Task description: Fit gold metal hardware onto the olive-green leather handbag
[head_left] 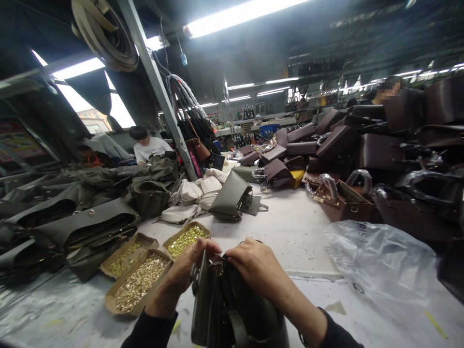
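A dark olive handbag [261, 309] stands upright in front of me, close to the camera. Against its upper left edge my left hand [188, 266] is closed, with thumb and fingers pinching the bag's edge. My right hand [255, 263] presses its fingertips together at the top of the same bag, beside a small gold metal fitting [220, 268]. Exactly what the fingertips pinch is partly hidden. Left of my hands are cardboard trays of small metal fittings: one tray [115, 296] of pale gold pieces, and two with yellower ones.
Olive bags [87, 222] are heaped at left, and dark brown bags [337, 145] at right. A clear plastic bag [384, 256] lies on the white table [304, 227]. Another olive bag [228, 195] and pale bags [186, 193] lie ahead. A slanted metal post [159, 87] rises behind; people sit beyond.
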Motion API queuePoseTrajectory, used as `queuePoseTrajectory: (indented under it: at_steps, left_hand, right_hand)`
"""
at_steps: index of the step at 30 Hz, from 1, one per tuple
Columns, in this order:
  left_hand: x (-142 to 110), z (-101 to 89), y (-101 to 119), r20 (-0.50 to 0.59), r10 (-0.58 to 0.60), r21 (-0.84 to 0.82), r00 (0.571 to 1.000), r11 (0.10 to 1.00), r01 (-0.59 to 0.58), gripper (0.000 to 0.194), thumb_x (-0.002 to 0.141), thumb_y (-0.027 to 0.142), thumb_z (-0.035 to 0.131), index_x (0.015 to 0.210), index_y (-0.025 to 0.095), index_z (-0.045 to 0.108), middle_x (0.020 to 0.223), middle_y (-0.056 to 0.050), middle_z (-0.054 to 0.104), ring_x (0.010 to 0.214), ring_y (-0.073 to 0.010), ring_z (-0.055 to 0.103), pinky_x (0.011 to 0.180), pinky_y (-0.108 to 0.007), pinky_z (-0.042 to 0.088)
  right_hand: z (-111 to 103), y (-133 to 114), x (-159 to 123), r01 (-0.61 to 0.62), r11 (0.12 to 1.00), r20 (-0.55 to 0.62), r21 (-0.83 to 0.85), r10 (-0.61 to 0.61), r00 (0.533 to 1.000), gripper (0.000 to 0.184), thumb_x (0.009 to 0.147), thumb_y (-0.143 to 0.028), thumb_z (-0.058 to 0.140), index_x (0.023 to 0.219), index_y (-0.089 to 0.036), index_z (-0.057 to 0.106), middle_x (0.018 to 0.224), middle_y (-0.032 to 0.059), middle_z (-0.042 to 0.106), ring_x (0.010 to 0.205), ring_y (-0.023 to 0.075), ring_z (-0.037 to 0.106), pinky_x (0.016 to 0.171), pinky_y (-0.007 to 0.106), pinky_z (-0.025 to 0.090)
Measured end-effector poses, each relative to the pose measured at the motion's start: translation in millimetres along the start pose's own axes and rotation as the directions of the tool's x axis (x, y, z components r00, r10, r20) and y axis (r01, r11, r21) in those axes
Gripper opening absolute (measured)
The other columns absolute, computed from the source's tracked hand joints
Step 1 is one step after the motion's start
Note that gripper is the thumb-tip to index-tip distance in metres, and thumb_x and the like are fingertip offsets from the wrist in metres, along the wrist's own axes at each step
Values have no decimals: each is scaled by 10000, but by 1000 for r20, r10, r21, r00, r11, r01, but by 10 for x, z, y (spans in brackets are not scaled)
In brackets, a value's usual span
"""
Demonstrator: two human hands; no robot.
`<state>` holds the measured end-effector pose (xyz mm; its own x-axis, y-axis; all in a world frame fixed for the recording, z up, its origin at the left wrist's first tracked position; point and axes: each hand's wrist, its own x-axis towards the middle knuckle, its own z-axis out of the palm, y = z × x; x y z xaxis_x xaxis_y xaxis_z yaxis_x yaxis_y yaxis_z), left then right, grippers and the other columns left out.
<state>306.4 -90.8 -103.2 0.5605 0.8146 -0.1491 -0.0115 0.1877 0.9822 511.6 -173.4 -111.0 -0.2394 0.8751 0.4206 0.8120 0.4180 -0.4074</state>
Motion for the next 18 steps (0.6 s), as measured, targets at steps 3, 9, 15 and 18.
queuePoseTrajectory:
  at_steps: [3,9,15,18]
  left_hand:
    - [-38,-29,71,29,74,105,997,991,-77,734,747,830,610,942,140,764,745,-76,701,611,-171,571,559,-254,415]
    - [-189,61,295,128,136,524,982,832,-184,386,864,557,674,934,193,786,883,-83,734,733,-209,622,679,-289,470]
    - [-548,-4,584,272,164,688,948,655,-311,156,809,381,749,910,303,839,786,-80,748,811,-284,660,796,-356,502]
    - [-575,-193,668,209,30,681,977,713,-168,209,627,433,884,791,314,831,656,-50,732,666,-267,656,721,-347,506]
  right_hand:
    - [34,-33,-56,73,997,11,-6,-73,997,103,998,-260,638,1054,-262,724,939,0,753,893,215,629,766,306,462]
    - [83,0,-134,-8,1000,-38,-5,8,999,100,976,-177,625,944,-207,714,888,26,728,871,212,627,755,309,467]
    - [64,109,-305,-189,959,-100,210,213,972,126,959,-150,617,915,-232,702,878,-4,733,847,183,651,761,271,452]
    - [91,170,-395,-241,943,-48,228,258,965,149,982,-152,564,922,-222,680,856,-3,723,774,169,673,689,256,427]
